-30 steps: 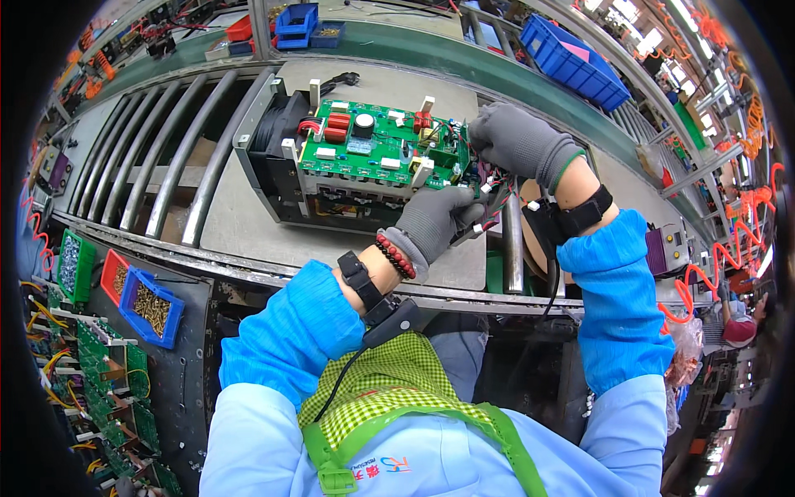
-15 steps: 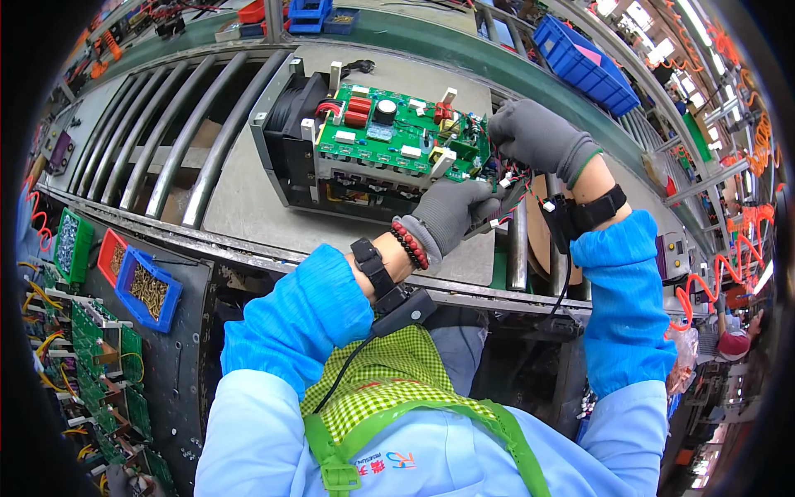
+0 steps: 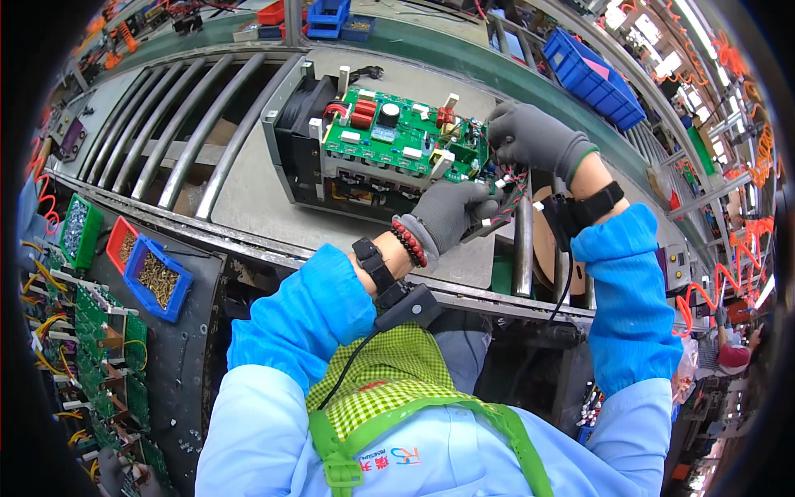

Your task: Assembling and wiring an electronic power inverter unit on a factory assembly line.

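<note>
Working at the green circuit board [image 3: 402,139] at twelve o'clock, we are holding our left hand [image 3: 450,214] half-curled at its five o'clock, right hand [image 3: 534,139] likewise at three, grips unclear; tugging could be straining the wires [image 3: 513,207].

Circuit board [image 3: 406,139] atop chassis [image 3: 308,168]

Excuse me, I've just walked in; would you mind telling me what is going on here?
A person in grey gloves has both hands at the right end of an electronic unit with a green circuit board on top. The left hand is at the near corner, the right hand at the far one, close to loose wires. Their exact grip is hidden. The unit sits on a flat plate.
</note>
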Action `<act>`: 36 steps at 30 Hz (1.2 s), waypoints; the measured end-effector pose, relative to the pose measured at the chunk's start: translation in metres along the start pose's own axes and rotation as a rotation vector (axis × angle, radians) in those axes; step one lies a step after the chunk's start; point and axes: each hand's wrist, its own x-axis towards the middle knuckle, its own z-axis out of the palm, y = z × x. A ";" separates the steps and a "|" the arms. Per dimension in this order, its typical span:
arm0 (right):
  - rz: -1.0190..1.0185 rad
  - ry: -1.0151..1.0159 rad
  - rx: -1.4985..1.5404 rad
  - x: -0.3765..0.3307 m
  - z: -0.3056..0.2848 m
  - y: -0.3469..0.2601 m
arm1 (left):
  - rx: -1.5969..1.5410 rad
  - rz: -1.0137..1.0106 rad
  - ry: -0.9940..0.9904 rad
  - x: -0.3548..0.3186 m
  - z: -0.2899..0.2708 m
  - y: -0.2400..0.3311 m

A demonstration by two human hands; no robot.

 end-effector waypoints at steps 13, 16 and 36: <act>0.157 -0.190 -0.036 0.006 -0.014 -0.012 | 1.468 0.441 -0.107 -0.012 0.001 0.009; 0.052 -0.145 0.086 -0.011 -0.025 -0.016 | 0.454 -0.255 -0.050 -0.029 0.012 0.017; 0.036 0.113 0.438 -0.040 -0.006 -0.023 | 0.726 0.188 0.261 -0.011 0.062 0.025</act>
